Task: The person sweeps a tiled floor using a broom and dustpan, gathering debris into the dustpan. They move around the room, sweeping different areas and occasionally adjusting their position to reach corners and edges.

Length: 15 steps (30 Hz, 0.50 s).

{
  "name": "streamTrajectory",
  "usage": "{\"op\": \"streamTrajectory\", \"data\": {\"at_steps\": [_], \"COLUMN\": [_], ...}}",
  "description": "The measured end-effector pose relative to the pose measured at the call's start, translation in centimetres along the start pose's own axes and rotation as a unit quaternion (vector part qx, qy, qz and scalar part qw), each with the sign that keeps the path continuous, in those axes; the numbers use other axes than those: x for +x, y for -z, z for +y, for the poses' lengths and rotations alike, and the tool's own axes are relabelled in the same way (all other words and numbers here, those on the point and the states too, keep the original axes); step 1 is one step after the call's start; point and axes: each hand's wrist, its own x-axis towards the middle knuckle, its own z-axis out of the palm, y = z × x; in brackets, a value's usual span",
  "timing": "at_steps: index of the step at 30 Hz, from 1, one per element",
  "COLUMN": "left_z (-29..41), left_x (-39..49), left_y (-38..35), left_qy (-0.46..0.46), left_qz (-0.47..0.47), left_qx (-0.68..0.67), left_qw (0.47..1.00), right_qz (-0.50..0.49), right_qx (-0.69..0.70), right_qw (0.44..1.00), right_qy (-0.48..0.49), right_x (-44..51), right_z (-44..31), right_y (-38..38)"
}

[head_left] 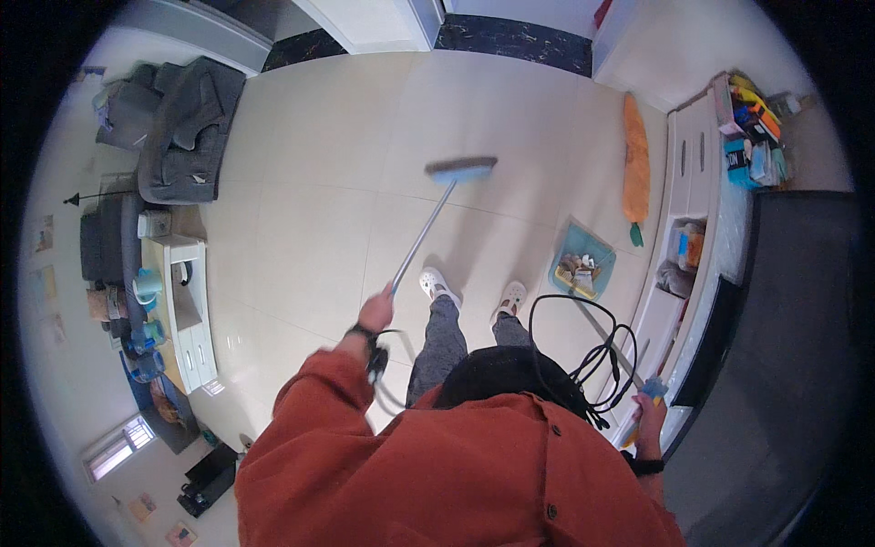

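Note:
My left hand (377,311) grips the metal handle of a broom (425,229). The broom's blue head with dark bristles (461,168) is out on the tiled floor in front of my feet, slightly blurred. My right hand (648,412), low on the right, is closed around the upper end of a long dustpan handle (605,335). At its lower end a translucent teal dustpan (564,239) rests on the floor, holding paper scraps and other litter (581,270). Something blue-grey and yellow shows at my right hand; I cannot tell what it is.
Black cables (595,362) loop in front of the dustpan handle. An orange carrot-shaped plush (636,164) lies beside the white cabinet (683,164) on the right. To the left stand a grey sofa (184,137) and a small white cabinet (198,335). Doorways open at the far side.

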Motion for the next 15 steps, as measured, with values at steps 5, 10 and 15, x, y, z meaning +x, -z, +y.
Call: {"op": "streamTrajectory", "data": {"at_steps": [5, 10, 15], "left_z": [2.0, -8.5, -14.5], "left_x": [11.0, -4.3, -22.7], "left_y": [3.5, 2.2, -1.5], "left_qy": [-0.019, 0.084, 0.218], "left_qz": [0.068, -0.027, -0.129], "left_qx": [-0.008, 0.028, -0.034], "left_qw": [0.997, 0.996, 0.967], "right_qz": [-0.029, -0.042, -0.072], "right_qx": [-0.023, -0.082, -0.081], "right_qw": [0.998, 0.99, 0.985], "right_qy": [0.046, 0.105, 0.136], "right_x": [2.3, 2.7, 3.5], "right_z": [-4.5, -8.7, -12.4], "right_y": [-3.8, -7.6, -12.4]}}
